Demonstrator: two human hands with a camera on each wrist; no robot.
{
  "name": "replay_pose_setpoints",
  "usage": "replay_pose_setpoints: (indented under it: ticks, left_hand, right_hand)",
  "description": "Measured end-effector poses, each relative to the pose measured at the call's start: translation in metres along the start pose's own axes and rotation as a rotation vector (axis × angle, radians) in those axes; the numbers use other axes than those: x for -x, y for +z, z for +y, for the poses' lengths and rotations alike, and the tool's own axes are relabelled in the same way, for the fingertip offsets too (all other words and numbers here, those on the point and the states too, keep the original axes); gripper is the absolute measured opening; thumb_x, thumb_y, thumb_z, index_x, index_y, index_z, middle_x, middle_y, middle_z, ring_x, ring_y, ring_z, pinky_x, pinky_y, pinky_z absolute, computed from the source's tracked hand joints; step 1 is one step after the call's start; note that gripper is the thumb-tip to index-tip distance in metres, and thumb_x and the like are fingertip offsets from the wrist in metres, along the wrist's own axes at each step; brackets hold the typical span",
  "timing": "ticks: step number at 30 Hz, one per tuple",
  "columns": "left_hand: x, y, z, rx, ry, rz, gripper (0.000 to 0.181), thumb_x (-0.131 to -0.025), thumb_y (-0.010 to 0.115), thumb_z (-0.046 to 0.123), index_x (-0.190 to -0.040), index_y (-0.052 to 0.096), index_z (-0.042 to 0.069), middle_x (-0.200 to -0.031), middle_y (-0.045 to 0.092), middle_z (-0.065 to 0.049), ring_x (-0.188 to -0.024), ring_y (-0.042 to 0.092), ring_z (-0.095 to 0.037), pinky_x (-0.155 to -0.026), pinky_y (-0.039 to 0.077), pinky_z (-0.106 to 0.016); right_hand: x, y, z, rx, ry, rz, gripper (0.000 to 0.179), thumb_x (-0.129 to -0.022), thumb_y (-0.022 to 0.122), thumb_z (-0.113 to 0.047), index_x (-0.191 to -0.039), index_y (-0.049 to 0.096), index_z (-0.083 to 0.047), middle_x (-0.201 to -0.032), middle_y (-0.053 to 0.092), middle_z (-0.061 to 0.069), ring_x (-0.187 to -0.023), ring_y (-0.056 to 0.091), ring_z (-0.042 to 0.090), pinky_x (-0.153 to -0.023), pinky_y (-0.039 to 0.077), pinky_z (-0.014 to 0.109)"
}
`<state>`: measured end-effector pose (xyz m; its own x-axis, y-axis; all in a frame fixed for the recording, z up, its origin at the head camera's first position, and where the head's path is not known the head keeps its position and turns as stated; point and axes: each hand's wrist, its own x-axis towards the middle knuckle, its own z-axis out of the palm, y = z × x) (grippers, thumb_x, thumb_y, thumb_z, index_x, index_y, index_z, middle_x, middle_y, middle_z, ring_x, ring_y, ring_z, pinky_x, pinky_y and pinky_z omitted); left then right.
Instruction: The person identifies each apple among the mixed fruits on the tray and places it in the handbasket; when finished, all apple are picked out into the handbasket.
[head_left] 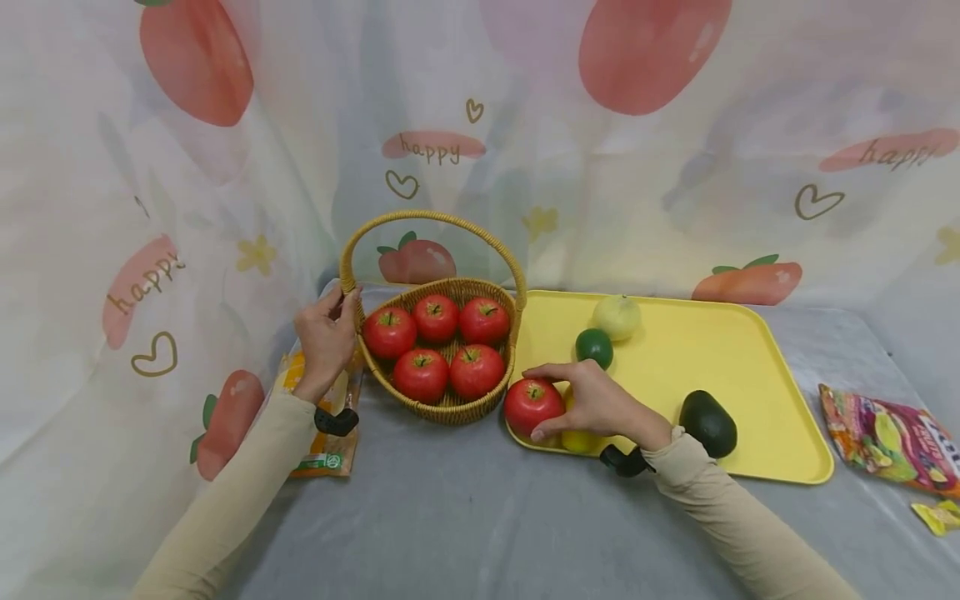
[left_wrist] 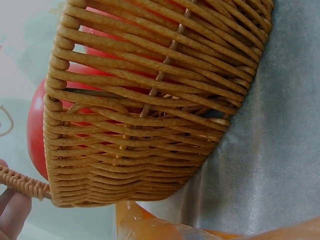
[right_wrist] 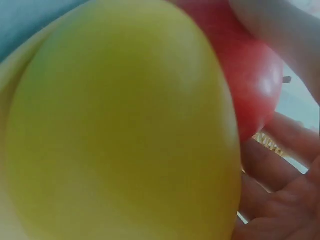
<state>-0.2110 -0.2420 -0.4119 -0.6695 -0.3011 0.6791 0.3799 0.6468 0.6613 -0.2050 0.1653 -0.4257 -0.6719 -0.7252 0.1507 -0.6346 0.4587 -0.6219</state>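
Note:
A wicker basket with a tall arched handle holds several red apples. My left hand pinches the lower left end of that handle; in the left wrist view its fingertips lie against the wrapped handle. With thumb and fingers curled round it, my right hand grips another red apple at the near left corner of the yellow tray. A yellow fruit fills much of the right wrist view, right beside the gripped apple; the right hand partly hides it in the head view.
On the tray are a pale round fruit, a small green fruit and a dark avocado. An orange package lies under the left forearm. Right of the tray are a colourful snack bag and a small yellow packet.

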Motion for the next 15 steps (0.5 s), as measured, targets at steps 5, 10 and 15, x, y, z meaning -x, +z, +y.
replay_pose_setpoints:
  ticks: [5,10,15]
  left_hand:
    - [0.0018,-0.0005,0.0002,0.006,-0.002,0.002,0.019,-0.103,0.071,0.011,-0.109,0.081,-0.004,-0.092,0.080,-0.022,-0.081,0.079,-0.040,-0.074,0.047,-0.002]
    - [0.0015,-0.0001,-0.0007,0.006,0.005,0.010,0.018,-0.103,0.071,0.011,-0.109,0.081,-0.003,-0.090,0.080,-0.022,-0.078,0.078,-0.040,-0.071,0.046,-0.002]
    - [0.0020,-0.0003,0.0001,0.003,-0.001,0.010,0.019,-0.103,0.072,0.013,-0.110,0.082,-0.002,-0.091,0.080,-0.022,-0.078,0.079,-0.040,-0.071,0.046,-0.002]
  right_hand:
    - [0.0021,0.0032,0.0018,-0.037,0.018,0.025,0.075,-0.068,0.102,-0.041,-0.131,0.076,-0.012,-0.120,0.080,0.002,-0.109,0.073,0.020,-0.087,0.063,0.038]
    - [0.0028,0.0043,0.0025,-0.088,-0.018,0.050,0.076,-0.067,0.104,-0.034,-0.133,0.075,-0.008,-0.125,0.079,0.003,-0.113,0.074,0.023,-0.089,0.064,0.037]
    - [0.0039,0.0027,0.0046,-0.170,-0.042,0.070,0.079,-0.067,0.104,-0.027,-0.136,0.073,-0.006,-0.130,0.077,0.004,-0.118,0.074,0.024,-0.093,0.063,0.037]
